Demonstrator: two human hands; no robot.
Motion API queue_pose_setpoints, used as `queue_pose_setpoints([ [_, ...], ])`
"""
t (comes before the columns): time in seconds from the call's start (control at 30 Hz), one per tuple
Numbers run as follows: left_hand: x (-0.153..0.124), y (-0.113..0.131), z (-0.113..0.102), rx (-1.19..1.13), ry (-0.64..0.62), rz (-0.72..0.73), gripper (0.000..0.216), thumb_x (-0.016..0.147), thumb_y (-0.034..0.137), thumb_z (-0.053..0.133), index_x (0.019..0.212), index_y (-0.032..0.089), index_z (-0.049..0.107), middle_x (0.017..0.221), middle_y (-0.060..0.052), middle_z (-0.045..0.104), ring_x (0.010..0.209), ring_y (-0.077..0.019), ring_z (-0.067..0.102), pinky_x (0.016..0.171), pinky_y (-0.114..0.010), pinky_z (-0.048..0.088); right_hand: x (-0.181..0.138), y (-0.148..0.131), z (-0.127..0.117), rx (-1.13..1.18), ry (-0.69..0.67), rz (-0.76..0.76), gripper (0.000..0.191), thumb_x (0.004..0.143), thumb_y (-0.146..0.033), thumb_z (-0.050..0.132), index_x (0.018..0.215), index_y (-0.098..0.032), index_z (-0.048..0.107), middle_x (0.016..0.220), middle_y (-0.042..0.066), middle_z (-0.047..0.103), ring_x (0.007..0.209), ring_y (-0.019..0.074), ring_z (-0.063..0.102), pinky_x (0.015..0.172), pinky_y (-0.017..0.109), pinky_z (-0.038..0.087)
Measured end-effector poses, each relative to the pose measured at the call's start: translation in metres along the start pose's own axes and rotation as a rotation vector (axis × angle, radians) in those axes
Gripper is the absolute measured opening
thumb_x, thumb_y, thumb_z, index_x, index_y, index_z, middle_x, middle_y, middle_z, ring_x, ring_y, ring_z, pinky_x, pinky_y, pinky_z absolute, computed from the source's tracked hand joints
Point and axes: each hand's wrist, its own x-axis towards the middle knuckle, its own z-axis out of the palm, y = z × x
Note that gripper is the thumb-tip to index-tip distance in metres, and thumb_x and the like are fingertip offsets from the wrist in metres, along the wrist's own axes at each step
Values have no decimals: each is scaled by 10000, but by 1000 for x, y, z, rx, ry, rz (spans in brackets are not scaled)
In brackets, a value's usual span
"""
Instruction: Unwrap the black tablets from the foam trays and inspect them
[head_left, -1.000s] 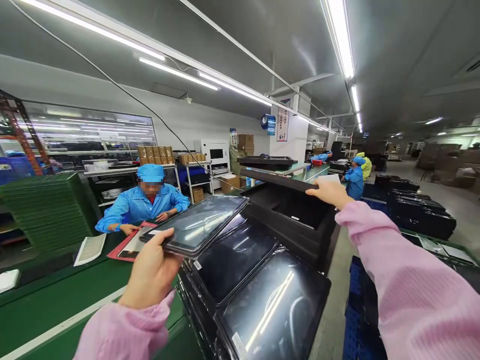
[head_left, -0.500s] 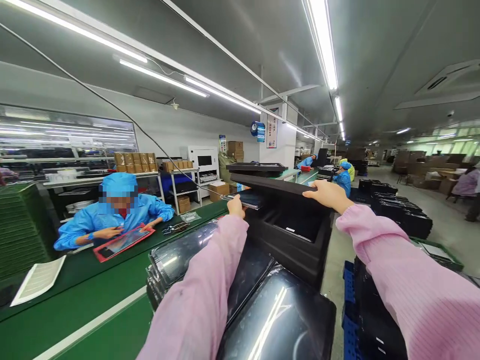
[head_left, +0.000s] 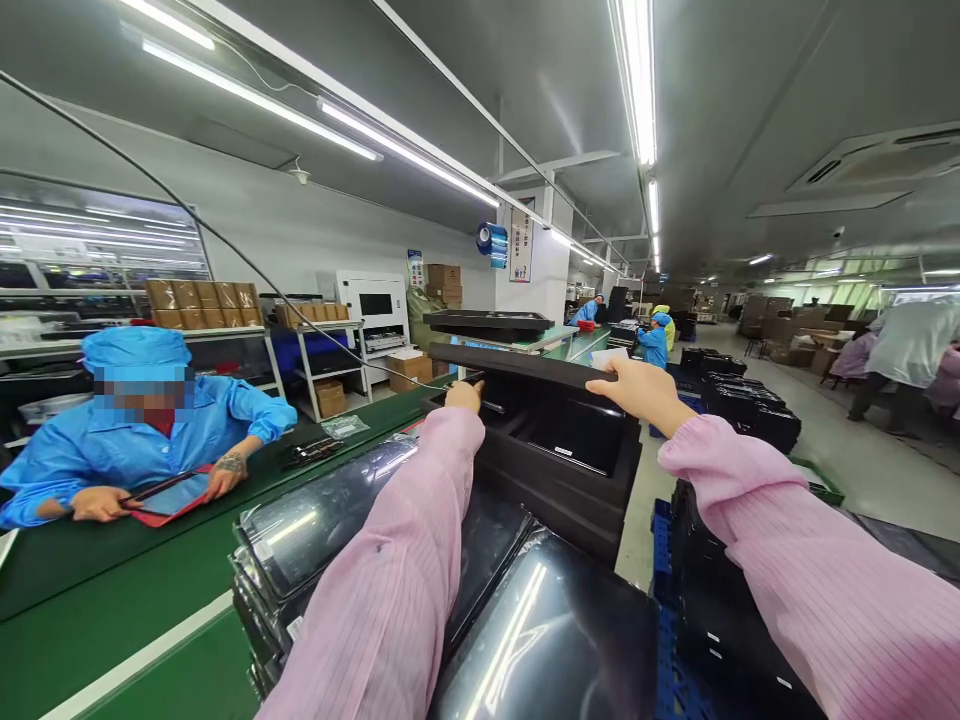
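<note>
My right hand grips the near right edge of a black foam tray, which is tilted up over a stack of black foam trays. In the gap under it, a glossy dark panel with a small white label lies in a compartment of the top tray of the stack. My left hand is closed at the left side of this gap, beside another dark panel; its fingertips are partly hidden. Nearer me lie film-wrapped glossy black panels, in piles.
A green conveyor bench runs along the left, where a co-worker in blue holds a red-edged panel. More foam trays stand beyond. On the right are black stacks and a blue crate.
The view has turned right, shifting things left. The dark panel by my left hand now sits lower, inside the tray. My right hand still holds the upper tray raised.
</note>
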Motion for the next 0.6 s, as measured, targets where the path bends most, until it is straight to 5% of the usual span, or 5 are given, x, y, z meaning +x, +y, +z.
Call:
queue_pose_setpoints([
  [0.17,-8,10,-7,337,-144,111,302,851,318,576,1099,146,577,1195,-101,574,1106,-250,539,941,-498,425,-8,-1,5,16,-4,6,347,849,-453,515,1086,-221,614,1070,73,677,983,276,616,701,307,420],
  [0.4,-46,10,9,625,-545,397,189,766,369,663,905,245,692,1122,-41,678,1148,-234,546,1067,-423,256,-14,-2,14,6,-10,-16,302,835,-453,529,1025,-241,629,1017,57,691,931,261,632,642,292,409],
  [0.6,-48,4,-11,845,-613,445,369,875,443,492,1045,146,630,1132,-108,654,1128,-253,555,1045,-551,258,-21,-8,17,14,-27,-37,323,851,-449,522,1061,-222,617,1035,78,682,954,264,630,677,305,429],
])
